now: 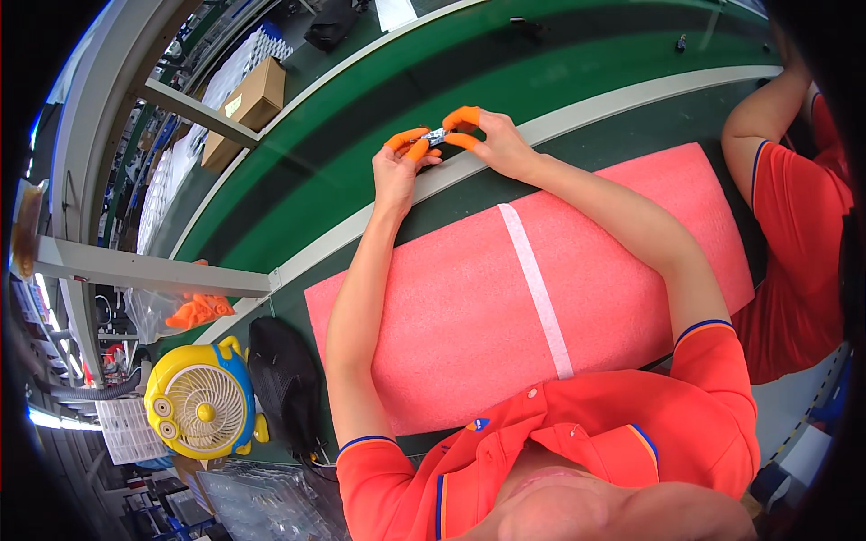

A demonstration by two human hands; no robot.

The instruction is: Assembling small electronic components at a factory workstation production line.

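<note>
Over the green conveyor's near edge, my left hand (pixel 399 165) pinches a small silver-and-dark part (pixel 435 137), perhaps an electronic connector, though its exact kind is too small to make out. My right hand (pixel 494 142) comes from the other side, with thumb and forefinger closed around the part's right end. Orange finger covers sit on several fingertips of both hands. Beneath my forearms lies a pink foam pad (pixel 433 316) with a white strip (pixel 537 293) running across it.
A green conveyor belt (pixel 334 171) curves beyond the pad, carrying small dark parts (pixel 681 42) at far right. Metal frame posts (pixel 153 270), a yellow-and-blue fan (pixel 203 401), a black bag (pixel 284 383) and a bag of orange finger covers (pixel 198 311) stand left. A co-worker's arm (pixel 767 113) is right.
</note>
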